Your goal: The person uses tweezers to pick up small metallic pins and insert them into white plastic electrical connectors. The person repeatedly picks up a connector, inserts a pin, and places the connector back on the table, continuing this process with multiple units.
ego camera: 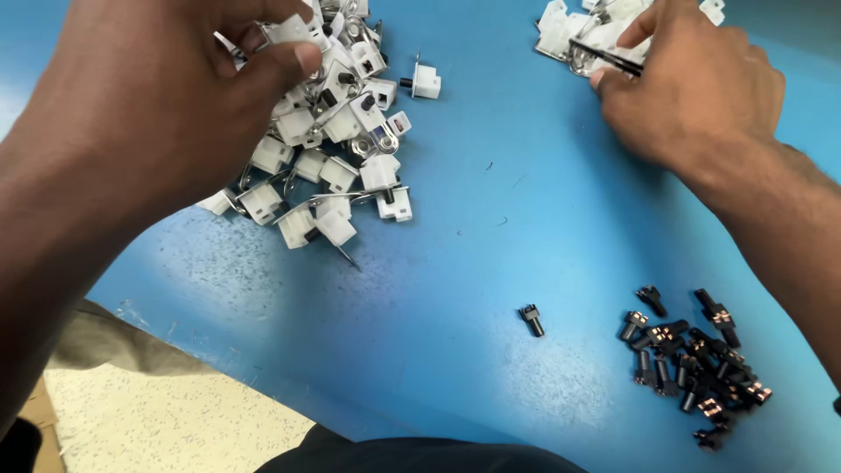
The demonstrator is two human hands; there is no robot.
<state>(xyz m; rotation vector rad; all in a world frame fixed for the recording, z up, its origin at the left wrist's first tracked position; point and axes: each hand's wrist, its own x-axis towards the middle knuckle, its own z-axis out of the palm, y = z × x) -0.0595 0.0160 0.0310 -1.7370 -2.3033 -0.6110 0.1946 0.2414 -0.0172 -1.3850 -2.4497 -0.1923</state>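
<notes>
While the left hand (166, 96) pinches one white plastic housing (287, 31) above the large white pile (337, 149), the right hand (692, 88) grips black tweezers (606, 58) over a smaller pile (561, 31); a firm, steady pinch seems wise, with black pins (692, 359) lying near.

Blue counter above a pale speckled floor

The counter (491, 201) has a smooth bright blue top, scuffed with small dark marks and worn whitish patches near its front edge, which runs diagonally across the lower left. Soft light gives it a faint sheen. Below the edge shows a cream speckled floor (175, 420), with a brown corner at far left.
</notes>
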